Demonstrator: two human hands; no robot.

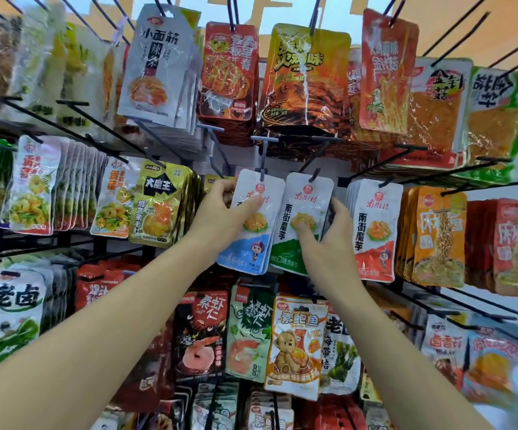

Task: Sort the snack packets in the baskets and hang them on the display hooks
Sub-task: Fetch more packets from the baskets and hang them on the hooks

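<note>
Left hand (220, 212) pinches one blue packet (248, 248), right hand (329, 237) pinches one green packet (285, 240); two held total.

Head camera faces the display rack (375, 178) closely.

1. A shop, seen at its snack display.
2. Black display hooks (71, 103) fill the frame in rows, each carrying a stack of identical snack packets (307, 79).
3. An orange wall (456, 13) runs across the top.

An orange wall (431, 13) with a white patch (282, 10) shows up top. A pale back panel (243, 157) sits behind black rails (34, 238).
</note>
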